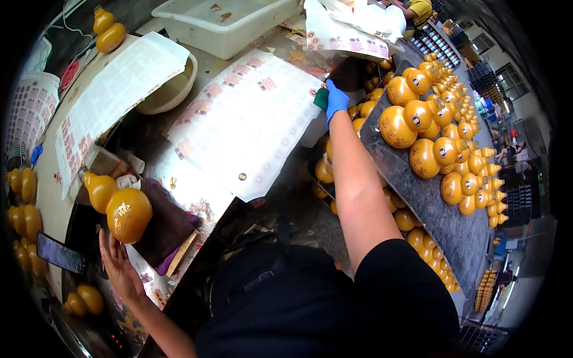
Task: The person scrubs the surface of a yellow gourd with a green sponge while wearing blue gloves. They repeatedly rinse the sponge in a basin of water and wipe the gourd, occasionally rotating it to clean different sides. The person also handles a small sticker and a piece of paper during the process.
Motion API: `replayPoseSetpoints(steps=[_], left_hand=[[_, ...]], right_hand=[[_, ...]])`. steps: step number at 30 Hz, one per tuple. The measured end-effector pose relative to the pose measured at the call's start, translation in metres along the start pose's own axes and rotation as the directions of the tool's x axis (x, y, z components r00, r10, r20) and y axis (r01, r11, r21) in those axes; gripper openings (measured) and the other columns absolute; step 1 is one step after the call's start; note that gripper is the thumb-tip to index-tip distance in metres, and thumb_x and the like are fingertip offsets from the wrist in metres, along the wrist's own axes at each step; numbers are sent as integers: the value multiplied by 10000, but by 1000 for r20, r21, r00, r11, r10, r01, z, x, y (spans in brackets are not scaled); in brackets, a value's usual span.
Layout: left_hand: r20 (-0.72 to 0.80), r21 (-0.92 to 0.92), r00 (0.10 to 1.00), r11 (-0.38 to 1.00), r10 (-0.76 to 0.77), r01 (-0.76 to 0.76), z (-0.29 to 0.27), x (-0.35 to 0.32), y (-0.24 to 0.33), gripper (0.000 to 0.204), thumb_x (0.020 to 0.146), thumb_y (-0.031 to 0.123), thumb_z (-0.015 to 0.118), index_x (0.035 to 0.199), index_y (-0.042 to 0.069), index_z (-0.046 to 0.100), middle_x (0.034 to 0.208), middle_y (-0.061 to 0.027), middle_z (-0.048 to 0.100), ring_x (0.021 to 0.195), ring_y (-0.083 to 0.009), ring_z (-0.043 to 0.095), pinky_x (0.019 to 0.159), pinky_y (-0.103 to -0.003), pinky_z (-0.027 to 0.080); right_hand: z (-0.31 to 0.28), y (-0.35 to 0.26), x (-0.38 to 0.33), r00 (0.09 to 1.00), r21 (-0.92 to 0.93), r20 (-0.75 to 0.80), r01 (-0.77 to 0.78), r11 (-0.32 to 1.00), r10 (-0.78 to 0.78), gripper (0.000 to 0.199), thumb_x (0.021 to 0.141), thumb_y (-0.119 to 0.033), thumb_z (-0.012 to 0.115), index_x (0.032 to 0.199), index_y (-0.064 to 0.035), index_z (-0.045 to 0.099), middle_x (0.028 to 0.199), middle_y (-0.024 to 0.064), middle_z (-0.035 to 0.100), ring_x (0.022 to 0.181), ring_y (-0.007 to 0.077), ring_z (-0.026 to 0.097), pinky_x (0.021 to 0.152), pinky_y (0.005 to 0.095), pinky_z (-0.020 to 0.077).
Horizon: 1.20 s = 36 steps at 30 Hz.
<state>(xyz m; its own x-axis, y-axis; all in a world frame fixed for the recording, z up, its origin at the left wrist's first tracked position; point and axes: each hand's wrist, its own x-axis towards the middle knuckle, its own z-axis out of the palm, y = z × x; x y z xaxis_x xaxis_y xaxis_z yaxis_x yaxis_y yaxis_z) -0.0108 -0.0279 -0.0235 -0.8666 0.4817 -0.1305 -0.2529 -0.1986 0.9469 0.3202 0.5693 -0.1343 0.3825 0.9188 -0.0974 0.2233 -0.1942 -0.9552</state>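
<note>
Gourd beside left grip

The bare left hand extends its fingers, while the blue-gloved right hand sits well forward of it, bare right forearm stretching behind.

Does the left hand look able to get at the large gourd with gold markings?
Probably yes: the left hand is open right beside the gourd, with nothing visible between them; whether they touch is unclear.
</note>
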Motion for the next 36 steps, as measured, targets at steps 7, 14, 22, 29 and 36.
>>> replayPoseSetpoints(steps=[7,14,22,29,36], left_hand=[[36,63,997,995,73,-75,-16,-2,1,563,998,398,385,1449,71,305,1406,-182,423,1296,-249,402,1101,-355,253],[-16,127,995,988,95,-92,18,21,21,521,989,368,441,1407,66,372,1308,-134,524,1238,-206,464,1024,-338,332],[25,2,992,992,125,-125,33,40,26,489,996,270,458,1400,19,347,1315,-129,498,1193,-203,495,1006,-321,368],[66,-31,993,995,93,-91,55,49,38,576,899,189,591,1387,11,341,1346,-117,454,1215,-189,459,1017,-294,369],[12,-78,994,991,110,-109,67,55,36,580,852,104,657,1343,5,365,1323,-122,461,1210,-193,468,1027,-319,379]], right_hand=[[6,-14,-16,867,174,-318,452,875,-384,131,765,-133,713,853,-36,718,775,49,670,700,181,593,682,336,499],[26,-132,-214,348,454,883,-458,764,-316,345,932,-188,530,1224,-6,562,684,-1,493,485,52,382,395,177,311],[92,-240,-415,-568,458,797,349,818,-204,200,840,-164,645,953,-3,680,888,85,685,840,139,638,769,277,501],[129,-260,-474,-770,754,637,610,245,-42,139,788,-160,650,893,-80,693,765,139,622,697,245,611,697,321,488],[140,-250,-482,-714,734,679,662,154,-170,190,803,-212,634,948,-93,668,783,150,638,721,260,636,690,330,502]])
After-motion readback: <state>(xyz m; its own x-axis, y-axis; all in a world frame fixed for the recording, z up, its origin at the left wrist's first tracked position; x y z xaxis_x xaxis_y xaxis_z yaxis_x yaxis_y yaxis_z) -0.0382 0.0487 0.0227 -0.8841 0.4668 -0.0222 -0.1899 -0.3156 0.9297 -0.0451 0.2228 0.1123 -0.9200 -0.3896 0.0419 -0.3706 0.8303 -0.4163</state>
